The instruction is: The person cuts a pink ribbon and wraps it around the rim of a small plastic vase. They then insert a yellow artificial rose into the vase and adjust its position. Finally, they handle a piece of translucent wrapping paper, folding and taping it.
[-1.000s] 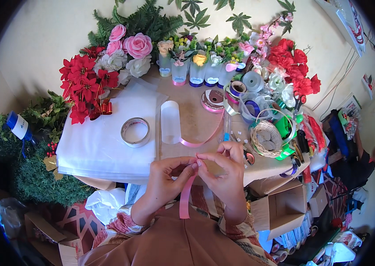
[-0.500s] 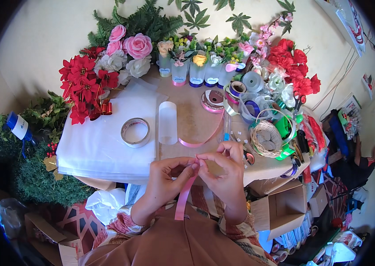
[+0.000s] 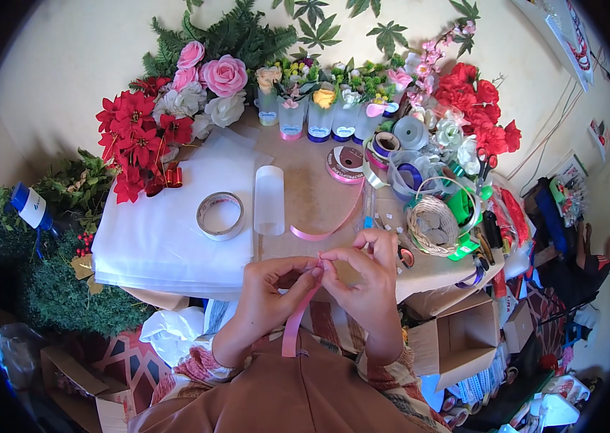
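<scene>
A strip of pink ribbon [image 3: 295, 323] hangs down from between my hands, its loose end over my lap. My left hand [image 3: 270, 292] pinches its upper part between thumb and fingers. From the right, my right hand [image 3: 364, 285] pinches the same end, fingertips touching those of the left. Beyond my hands a frosted clear tube [image 3: 269, 202] stands on the table. To its right lies a spool of pink ribbon [image 3: 345, 164], with a length trailing from it toward me.
Left on the table, a roll of tape [image 3: 204, 218] rests on translucent sheets [image 3: 128, 238]. Flower-filled cups [image 3: 321, 119] line the back. A wicker basket [image 3: 413, 224], ribbon rolls and scissors [image 3: 487, 164] crowd the right. An open cardboard box [image 3: 469, 339] sits below the table's right side.
The tube has shifted slightly to the left. The hanging ribbon end has swung a little left, while both hands keep their pinch in nearly the same place.
</scene>
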Demonstrator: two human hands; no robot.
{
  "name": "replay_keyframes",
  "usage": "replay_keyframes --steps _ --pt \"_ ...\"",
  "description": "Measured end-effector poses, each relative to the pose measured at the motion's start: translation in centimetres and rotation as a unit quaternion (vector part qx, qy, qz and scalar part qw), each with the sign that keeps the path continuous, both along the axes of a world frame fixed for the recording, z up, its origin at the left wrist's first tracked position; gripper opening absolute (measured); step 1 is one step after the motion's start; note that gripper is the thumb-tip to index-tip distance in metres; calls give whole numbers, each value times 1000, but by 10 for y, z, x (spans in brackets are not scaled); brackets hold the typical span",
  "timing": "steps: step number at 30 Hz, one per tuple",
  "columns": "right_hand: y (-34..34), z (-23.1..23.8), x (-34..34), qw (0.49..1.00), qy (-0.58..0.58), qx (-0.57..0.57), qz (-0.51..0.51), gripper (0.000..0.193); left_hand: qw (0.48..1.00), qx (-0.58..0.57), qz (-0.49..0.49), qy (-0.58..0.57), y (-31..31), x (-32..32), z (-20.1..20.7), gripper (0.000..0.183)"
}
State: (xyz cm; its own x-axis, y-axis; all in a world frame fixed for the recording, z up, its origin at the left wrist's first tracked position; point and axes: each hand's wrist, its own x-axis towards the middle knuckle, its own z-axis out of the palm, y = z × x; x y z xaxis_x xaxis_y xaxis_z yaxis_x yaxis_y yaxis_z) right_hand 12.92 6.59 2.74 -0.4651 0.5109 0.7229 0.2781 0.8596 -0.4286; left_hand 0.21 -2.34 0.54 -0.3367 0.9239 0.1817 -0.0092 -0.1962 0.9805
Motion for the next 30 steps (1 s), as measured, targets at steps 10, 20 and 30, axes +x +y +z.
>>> replay_keyframes --steps 10,20,30 --pt "-3 5 4 999 -31 -32 13 19 999 -5 -11 -47 -1 0 3 18" --pt "-2 8 3 999 -43 17 5 23 1000 9 0 -1 1 -2 0 19" --pt "-1 7 1 999 -43 22 0 24 1000 -13 -18 -8 0 -3 0 20"
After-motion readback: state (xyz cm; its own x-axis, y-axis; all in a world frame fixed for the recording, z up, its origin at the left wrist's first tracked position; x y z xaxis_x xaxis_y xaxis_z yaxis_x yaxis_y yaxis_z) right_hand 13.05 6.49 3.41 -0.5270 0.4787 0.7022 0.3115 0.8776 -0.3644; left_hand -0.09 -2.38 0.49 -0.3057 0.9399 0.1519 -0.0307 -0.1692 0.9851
